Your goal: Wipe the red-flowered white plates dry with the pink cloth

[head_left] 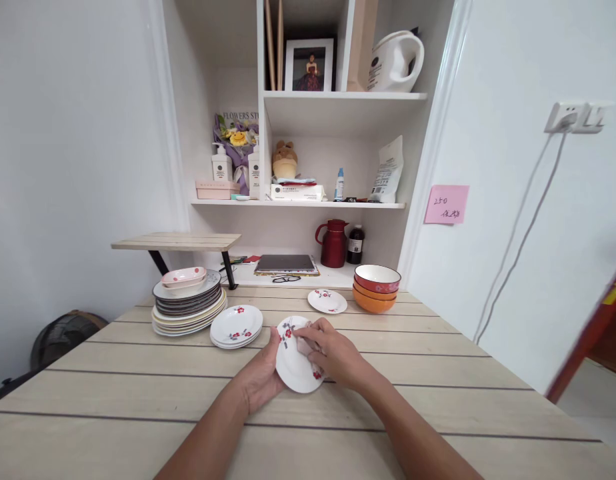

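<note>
At centre of head view: white, round, red-flowered, apparently ceramic plate [292, 371], tilted above counter [308, 437]; any contact beneath hard to tell. Left grip [259, 381] half-curled around plate, thumb at rim near ten o'clock, fingers hidden beneath. Right grip [334, 350] nearly closed, pinching pale pinkish cloth or tissue [303, 346] against plate's face near three o'clock. Plate probably light, stiff, slick, breakable; best held by rim, palm supporting underside. Low stack of white, flowered plates [233, 323] toward ten o'clock; single white, flowered plate [329, 302] toward one o'clock.
</note>
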The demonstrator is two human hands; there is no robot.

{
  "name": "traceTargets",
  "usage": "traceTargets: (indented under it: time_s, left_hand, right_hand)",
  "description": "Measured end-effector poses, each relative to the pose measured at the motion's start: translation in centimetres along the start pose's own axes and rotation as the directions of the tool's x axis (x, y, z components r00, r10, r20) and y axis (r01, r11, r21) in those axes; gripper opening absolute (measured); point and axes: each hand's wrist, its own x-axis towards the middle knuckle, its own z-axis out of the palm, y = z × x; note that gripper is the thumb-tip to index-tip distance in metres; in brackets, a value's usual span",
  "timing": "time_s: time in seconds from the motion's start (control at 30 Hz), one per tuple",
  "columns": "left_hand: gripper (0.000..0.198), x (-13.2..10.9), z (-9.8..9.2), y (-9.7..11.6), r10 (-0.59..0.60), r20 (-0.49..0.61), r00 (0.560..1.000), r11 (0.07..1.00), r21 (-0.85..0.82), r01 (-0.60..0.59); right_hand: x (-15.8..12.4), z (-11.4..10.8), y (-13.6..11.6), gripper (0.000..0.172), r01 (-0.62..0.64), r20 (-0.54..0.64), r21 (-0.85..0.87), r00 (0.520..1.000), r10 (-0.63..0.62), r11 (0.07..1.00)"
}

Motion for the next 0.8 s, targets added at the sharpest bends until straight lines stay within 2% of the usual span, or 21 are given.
traceTargets:
  time_s: [0.47,0.8]
  left_hand:
    - [0.061,-0.07,0.23,0.00,0.001,-0.015,1.000,1.000,0.014,-0.001]
    - [0.063,-0.10,0.06,-0.05,-0.005,-0.012,1.000,1.000,0.004,0.005]
  right_hand:
    - [-0.13,-0.43,0.22,0.056,0.025,0.025,0.033,0.999,-0.026,0.999]
    - [-0.02,-0.63,0.43,0.047,0.042,0.041,0.081,0.998,-0.046,0.996]
